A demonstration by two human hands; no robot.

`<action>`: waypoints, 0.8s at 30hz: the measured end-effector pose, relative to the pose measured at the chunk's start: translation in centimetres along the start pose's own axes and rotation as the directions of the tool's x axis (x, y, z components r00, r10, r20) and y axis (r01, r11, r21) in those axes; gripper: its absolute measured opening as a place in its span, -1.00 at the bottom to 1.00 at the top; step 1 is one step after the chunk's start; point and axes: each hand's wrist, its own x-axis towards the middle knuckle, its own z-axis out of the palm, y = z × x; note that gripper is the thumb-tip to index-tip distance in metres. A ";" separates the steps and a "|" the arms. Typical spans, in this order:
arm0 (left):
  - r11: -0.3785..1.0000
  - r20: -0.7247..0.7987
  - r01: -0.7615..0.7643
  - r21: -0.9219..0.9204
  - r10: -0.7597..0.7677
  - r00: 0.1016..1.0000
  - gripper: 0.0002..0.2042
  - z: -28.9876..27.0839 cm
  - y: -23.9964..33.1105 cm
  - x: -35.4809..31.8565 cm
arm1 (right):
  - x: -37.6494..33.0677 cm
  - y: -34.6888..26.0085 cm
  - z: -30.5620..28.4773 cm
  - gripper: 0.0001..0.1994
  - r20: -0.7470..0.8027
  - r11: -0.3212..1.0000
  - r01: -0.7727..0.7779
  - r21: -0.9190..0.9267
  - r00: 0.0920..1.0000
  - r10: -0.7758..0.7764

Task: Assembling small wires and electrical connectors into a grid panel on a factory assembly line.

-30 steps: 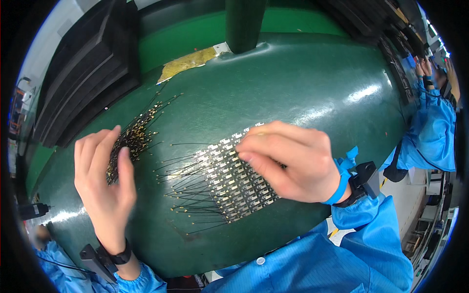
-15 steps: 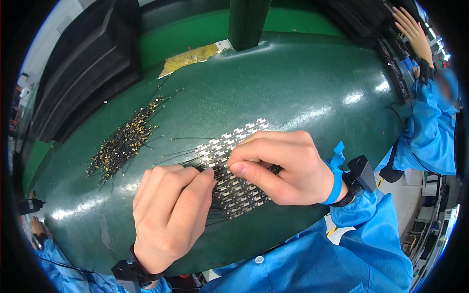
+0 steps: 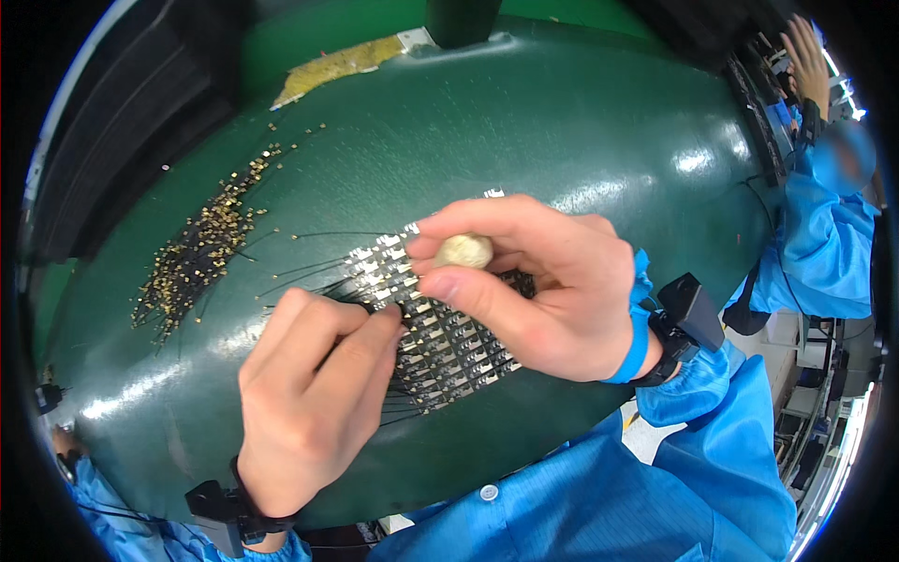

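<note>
Your R fingers (image 3: 487,217) pinch a cream rounded knob (image 3: 464,251); L fingers (image 3: 354,361) closed narrow, can't tell on what; a slip might snag thin black wires (image 3: 342,234) by black-and-silver board grid (image 3: 454,354)

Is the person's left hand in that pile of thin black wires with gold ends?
No, the left hand is at the grid of small boards, with green tabletop showing between it and the wire pile.

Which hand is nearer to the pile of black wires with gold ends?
Left. The left hand is right of and below the pile in the picture, not touching it; the right hand is farther right, over the circuit boards.
</note>
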 end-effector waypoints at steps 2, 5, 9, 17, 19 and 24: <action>1.000 -0.010 0.012 0.016 -0.012 1.000 -0.70 0.2 -0.3 -0.1 | 0.1 0.1 0.3 -0.70 0.010 1.000 0.014 -0.019 1.000 -0.013; 1.000 -0.014 0.022 -0.010 -0.023 1.000 -0.70 0.8 -0.7 -0.2 | -0.2 0.8 0.6 -0.69 0.003 0.996 0.056 -0.063 0.998 -0.056; 0.999 -0.006 0.036 -0.032 -0.036 0.999 -0.69 1.0 -1.2 -0.4 | -0.2 1.0 0.8 -0.68 -0.014 0.981 0.146 -0.128 0.989 -0.149; 0.998 0.000 0.050 -0.035 -0.050 0.999 -0.69 0.8 -0.4 -0.1 | -0.5 0.5 0.2 -0.69 0.021 0.980 0.138 -0.143 0.990 -0.137; 0.998 -0.001 0.044 -0.036 -0.044 0.999 -0.69 0.7 -0.1 0.0 | -0.6 0.4 0.2 -0.69 0.012 0.981 0.134 -0.139 0.991 -0.134; 0.992 0.010 0.113 -0.048 -0.113 0.994 -0.76 0.8 0.2 -0.2 | -0.8 0.5 0.3 -0.69 0.013 0.979 0.142 -0.148 0.990 -0.142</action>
